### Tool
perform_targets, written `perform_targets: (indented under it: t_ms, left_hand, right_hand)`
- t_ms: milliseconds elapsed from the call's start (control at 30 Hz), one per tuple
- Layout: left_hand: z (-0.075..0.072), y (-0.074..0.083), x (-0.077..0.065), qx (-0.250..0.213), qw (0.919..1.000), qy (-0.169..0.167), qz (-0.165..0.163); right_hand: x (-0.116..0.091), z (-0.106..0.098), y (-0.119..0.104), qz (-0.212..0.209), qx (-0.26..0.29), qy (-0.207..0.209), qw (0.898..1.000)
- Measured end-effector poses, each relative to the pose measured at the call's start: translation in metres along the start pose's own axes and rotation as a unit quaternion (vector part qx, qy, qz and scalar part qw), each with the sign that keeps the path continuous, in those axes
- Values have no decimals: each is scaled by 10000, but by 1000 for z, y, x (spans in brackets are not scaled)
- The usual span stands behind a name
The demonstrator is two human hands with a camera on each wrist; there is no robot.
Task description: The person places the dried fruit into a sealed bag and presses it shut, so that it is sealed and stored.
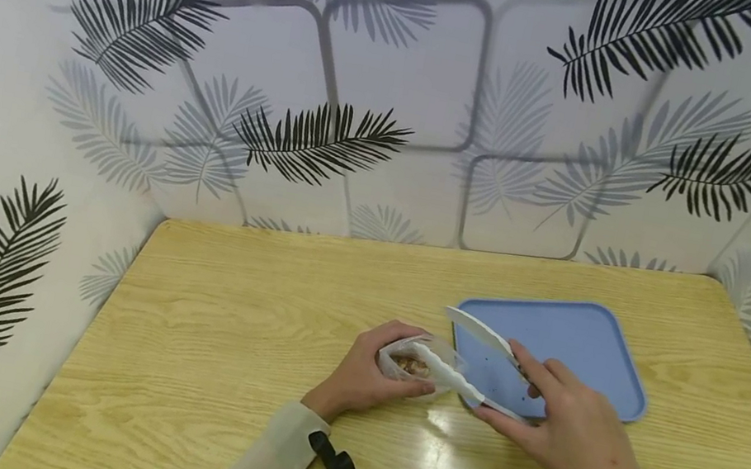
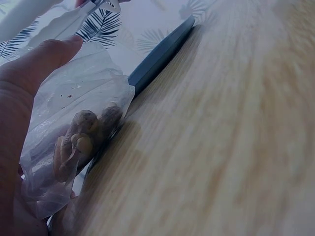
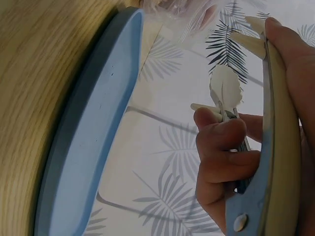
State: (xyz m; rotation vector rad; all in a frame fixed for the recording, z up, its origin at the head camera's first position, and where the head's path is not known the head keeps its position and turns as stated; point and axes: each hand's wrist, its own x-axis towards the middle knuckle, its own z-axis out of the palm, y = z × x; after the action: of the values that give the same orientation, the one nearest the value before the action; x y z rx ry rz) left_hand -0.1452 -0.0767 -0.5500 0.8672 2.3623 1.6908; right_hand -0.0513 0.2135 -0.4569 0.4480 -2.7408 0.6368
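My left hand (image 1: 366, 374) holds a clear plastic bag (image 1: 387, 358) by its sides, thumb in front. Brown, lumpy, nut-like pieces (image 2: 83, 132) lie low inside the bag, seen through the film in the left wrist view. In my right hand (image 1: 585, 435) are white tongs (image 1: 462, 384) with scalloped tips, thumb on one arm and fingers round the other. The tongs' arms stand spread apart, with nothing between the tips. One tip overlaps the bag's mouth in the head view; the other points up over the tray's near left corner.
A blue tray (image 1: 567, 344) with small dark specks lies on the wooden table (image 1: 241, 311), just beyond my right hand. Behind the table's far edge rises a wall (image 1: 401, 88) with a leaf pattern. Black straps (image 1: 331, 457) sit on both wrists.
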Motion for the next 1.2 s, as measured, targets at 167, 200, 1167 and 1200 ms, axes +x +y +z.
perform_targets:
  t_ms: [167, 200, 1167, 1200]
  left_hand:
    - [-1, -1, 0, -103, 9999, 9, 9]
    - [0, -2, 0, -109, 9999, 15, 40]
    - [-2, -4, -1, -68, 9998, -81, -185]
    - [-2, -4, -1, -69, 9998, -78, -187]
  right_hand:
    - [-3, -5, 7, 564, 58, -417, 9975]
    - [-4, -6, 9, 699, 76, -515, 9962]
    - [-29, -36, 90, 2153, -321, -585, 9743]
    - [-29, -37, 92, 2233, -344, -622, 9721]
